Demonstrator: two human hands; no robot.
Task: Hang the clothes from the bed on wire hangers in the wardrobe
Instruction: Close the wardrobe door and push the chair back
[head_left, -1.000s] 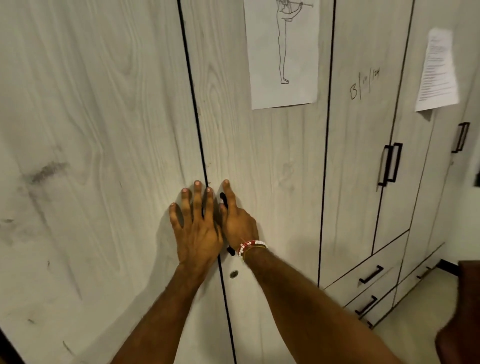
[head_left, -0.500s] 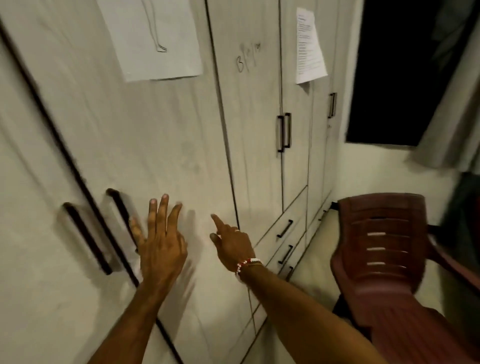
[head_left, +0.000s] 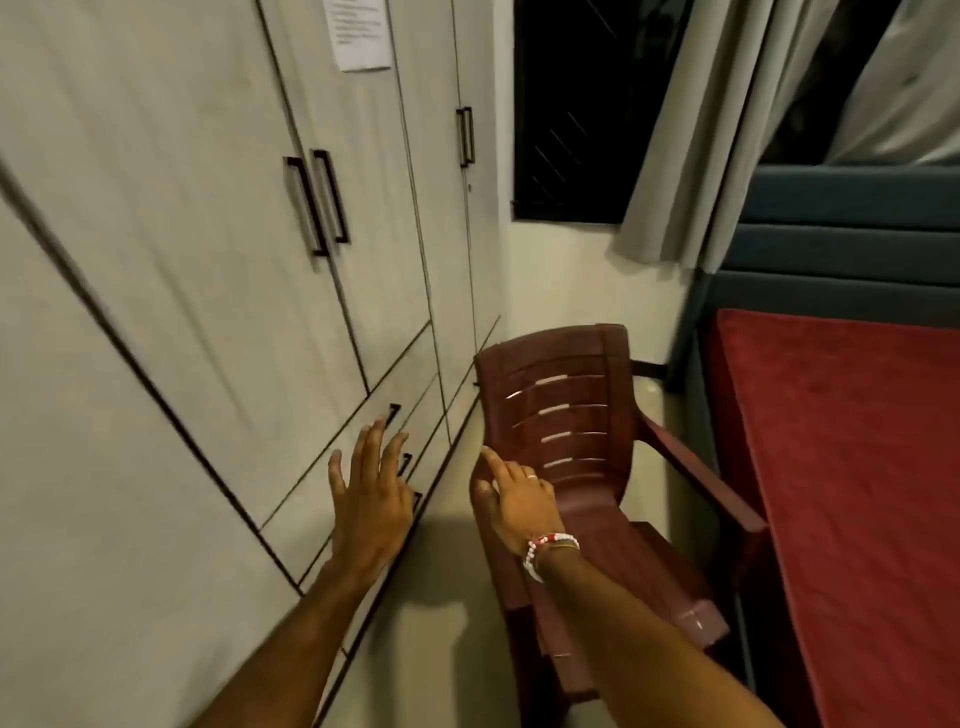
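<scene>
Your view has swung right since a second ago, and both hands have left the doors of the pale wood-grain wardrobe (head_left: 208, 260), which stand closed along your left. Your left hand (head_left: 371, 499) hovers in front of the lower drawers (head_left: 363, 410), fingers straight and spread, holding nothing. Your right hand (head_left: 514, 499), with a red-and-white beaded bracelet (head_left: 545, 552) at the wrist, points its forefinger with the other fingers loosely curled, also empty. Whether it touches the maroon slatted plastic chair (head_left: 571, 415) behind it cannot be told. The bed with the red cover (head_left: 857, 493) lies at right, beyond the chair.
</scene>
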